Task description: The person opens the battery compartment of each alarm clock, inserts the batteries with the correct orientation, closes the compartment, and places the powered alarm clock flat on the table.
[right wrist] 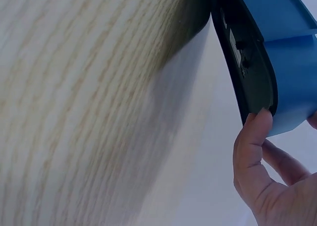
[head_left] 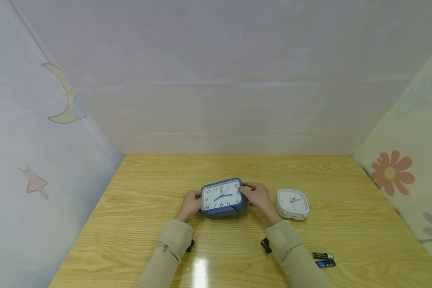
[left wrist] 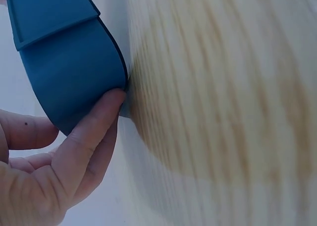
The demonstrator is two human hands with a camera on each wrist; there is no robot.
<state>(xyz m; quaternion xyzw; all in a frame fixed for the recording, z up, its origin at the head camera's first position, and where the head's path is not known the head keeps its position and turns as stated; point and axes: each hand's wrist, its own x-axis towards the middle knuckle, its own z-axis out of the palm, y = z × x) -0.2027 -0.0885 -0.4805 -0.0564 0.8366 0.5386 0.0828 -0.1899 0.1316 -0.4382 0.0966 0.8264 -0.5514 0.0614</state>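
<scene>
A blue rectangular alarm clock [head_left: 221,196] with a white dial faces up between the two hands. My left hand [head_left: 190,205] holds its left end; in the left wrist view the fingers [left wrist: 106,107] lie along the clock's lower edge near the wood. On the right end, my right hand [head_left: 258,197] grips with the thumb at the dial's edge. The right wrist view has fingertips [right wrist: 262,118] on the dark back panel [right wrist: 245,57], and that end is raised off the tabletop. A small white alarm clock [head_left: 293,204] stands just right of the right hand.
Two batteries, one mostly black [head_left: 323,255] and one black and blue [head_left: 325,263], lie near the right forearm. The wooden table [head_left: 147,176] meets a pale cloth wall [head_left: 237,120] at the back, with printed cloth on both sides.
</scene>
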